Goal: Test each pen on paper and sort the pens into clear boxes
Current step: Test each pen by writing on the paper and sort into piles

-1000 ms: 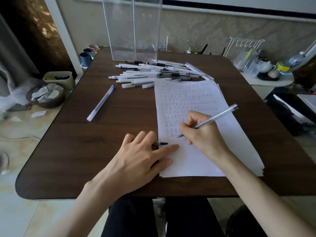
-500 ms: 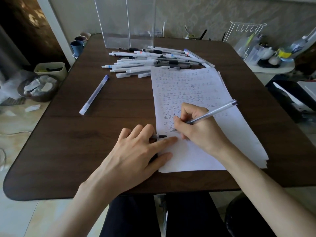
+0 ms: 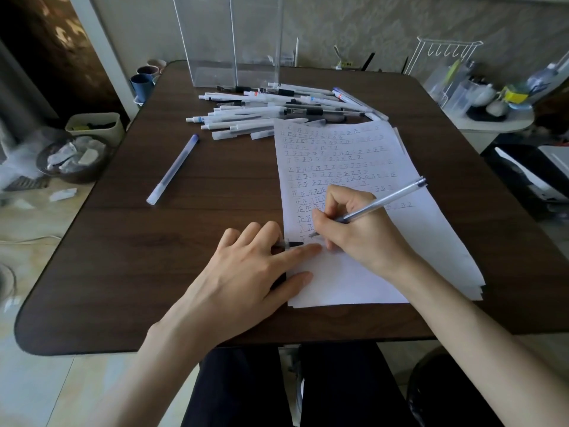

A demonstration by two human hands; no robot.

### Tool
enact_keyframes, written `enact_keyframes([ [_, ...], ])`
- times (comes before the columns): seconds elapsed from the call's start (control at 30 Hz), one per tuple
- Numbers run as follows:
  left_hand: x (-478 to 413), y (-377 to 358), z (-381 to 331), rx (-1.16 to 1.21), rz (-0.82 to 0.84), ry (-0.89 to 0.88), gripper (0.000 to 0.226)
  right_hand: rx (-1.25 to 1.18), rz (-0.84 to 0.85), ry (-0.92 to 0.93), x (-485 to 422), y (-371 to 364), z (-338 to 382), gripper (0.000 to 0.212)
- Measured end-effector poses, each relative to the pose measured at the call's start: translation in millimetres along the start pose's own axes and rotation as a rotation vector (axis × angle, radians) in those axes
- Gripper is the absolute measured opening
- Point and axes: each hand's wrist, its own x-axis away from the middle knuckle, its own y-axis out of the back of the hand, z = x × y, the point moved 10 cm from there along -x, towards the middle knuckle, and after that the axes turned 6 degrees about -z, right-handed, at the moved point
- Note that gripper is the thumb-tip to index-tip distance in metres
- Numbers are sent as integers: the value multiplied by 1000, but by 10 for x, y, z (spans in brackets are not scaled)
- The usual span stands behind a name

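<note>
overlapping cap point(image 3: 295, 243), left hand point(image 3: 243, 272); right hand point(image 3: 360, 232) grips pen point(image 3: 388, 200)

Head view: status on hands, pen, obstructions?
Right hand grips pen, tip on paper. Left hand flat on paper edge, black cap between fingers. Pen pile beyond sheet.

one wide-angle camera on the person's head looks forward and down. the table point(image 3: 215, 186) lies close below, reaching the far wall point(image 3: 369, 32).
</note>
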Motion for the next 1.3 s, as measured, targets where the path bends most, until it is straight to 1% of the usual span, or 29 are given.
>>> enact_keyframes([
  [0.27, 8, 3, -8, 23, 3, -11, 43, 22, 33, 5, 11, -31, 10, 34],
  [0.33, 14, 13, -6, 69, 7, 0, 34, 50, -1, 20, 6, 2, 15, 36],
  [0.43, 17, 69, 61, 244, -33, 94, 12, 56, -24, 35, 2, 41, 23, 36],
  [0.47, 17, 80, 85, 309, -54, 122, 12, 58, -11, 43, 4, 32, 38, 36],
  [0.53, 9, 94, 122, 406, -82, 156, 24, 14, 11, 47, 9, 18, 72, 38],
  [0.57, 4, 99, 154, 449, -91, 184, 26, -27, 14, 46, 7, 24, 86, 38],
  [0.67, 1, 99, 298, 564, -107, 316, 18, -168, 56, 73, 12, 23, 160, 30],
  [0.7, 1, 107, 334, 574, -116, 342, 16, -235, 85, 86, 20, 8, 187, 31],
  [0.73, 0, 118, 354, 573, -126, 355, 15, -294, 105, 92, 29, -2, 220, 36],
  [0.8, -4, 148, 354, 560, -147, 346, 14, -378, 118, 71, 37, -6, 247, 48],
  [0.83, -9, 166, 340, 545, -157, 333, 13, -400, 128, 61, 42, -15, 255, 48],
  [1.0, -12, 213, 279, 484, -168, 268, 14, -366, 203, 67, 83, -133, 284, 36],
  [1.1, 13, 285, 262, 460, -215, 253, 15, -357, 191, 60, 80, -166, 323, 30],
  [1.17, 58, 362, 337, 515, -287, 329, 15, -388, 154, 52, 45, -149, 367, 30],
  [1.23, 116, 426, 453, 637, -372, 433, 15, -435, 96, 54, -14, -98, 403, 31],
  [1.3, 146, 450, 504, 712, -415, 479, 15, -452, 80, 67, -59, -98, 444, 32],
])
